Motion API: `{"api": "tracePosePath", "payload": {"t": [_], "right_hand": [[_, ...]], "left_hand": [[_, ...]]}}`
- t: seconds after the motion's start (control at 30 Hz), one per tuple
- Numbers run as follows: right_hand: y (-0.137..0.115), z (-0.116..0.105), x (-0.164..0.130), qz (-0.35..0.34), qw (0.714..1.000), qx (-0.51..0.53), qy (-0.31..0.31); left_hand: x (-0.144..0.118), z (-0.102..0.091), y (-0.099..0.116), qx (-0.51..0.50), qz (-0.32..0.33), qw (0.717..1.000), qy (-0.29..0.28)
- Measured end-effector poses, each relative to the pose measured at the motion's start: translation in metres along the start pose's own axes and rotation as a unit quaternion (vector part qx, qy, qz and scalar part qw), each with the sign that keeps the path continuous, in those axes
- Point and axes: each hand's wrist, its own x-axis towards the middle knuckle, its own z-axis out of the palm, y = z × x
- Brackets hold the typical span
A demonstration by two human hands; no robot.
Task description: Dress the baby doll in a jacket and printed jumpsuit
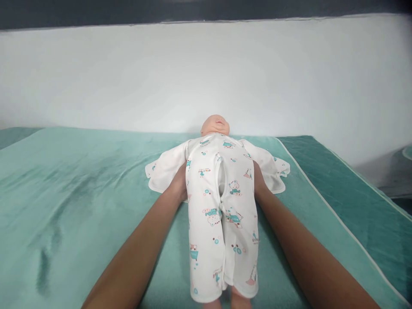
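- I see my left hand [181, 182] at the left flank of a pink-skinned baby doll with a smooth, hairless head [215, 125], its fingers hidden behind the fabric; I cannot tell whether they grip.
- My right hand [259, 180] mirrors it on the opposite flank, wrist against the cloth, fingertips equally out of sight, so I cannot tell its closure either.
- Both forearms reach up from the lower corners, slanting inward, with the doll's legs between them.
- The doll lies on its back on a pale teal, soft-looking blanket [80, 184], head toward the plain white wall [199, 73], feet toward me.
- White printed trousers with teal bears and boats [206, 231] cover its front from chest to ankles.
- The matching white top's sleeves [169, 165] spread outward beyond my hands.
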Motion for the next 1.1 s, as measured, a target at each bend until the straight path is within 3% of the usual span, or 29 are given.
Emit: {"api": "tracePosePath", "payload": {"t": [0.23, 0.57, 0.83, 1.1], "right_hand": [[0.000, -0.002, 0.000, 0.009, 1.000, -0.004, 0.010], [-0.005, -0.002, 0.000, 0.018, 1.000, -0.003, 0.006], [-0.005, -0.003, 0.001, 0.005, 0.998, -0.055, 0.002], [-0.014, -0.001, 0.000, 0.032, 0.995, -0.094, 0.024]], "left_hand": [[0.002, 0.001, 0.001, 0.019, 0.017, 0.999, 0.029], [0.007, -0.003, -0.001, 0.017, 0.003, 1.000, 0.008], [0.009, -0.008, -0.003, 0.051, 0.042, 0.998, -0.014], [0.006, -0.004, -0.003, 0.064, 0.061, 0.995, 0.047]]}}
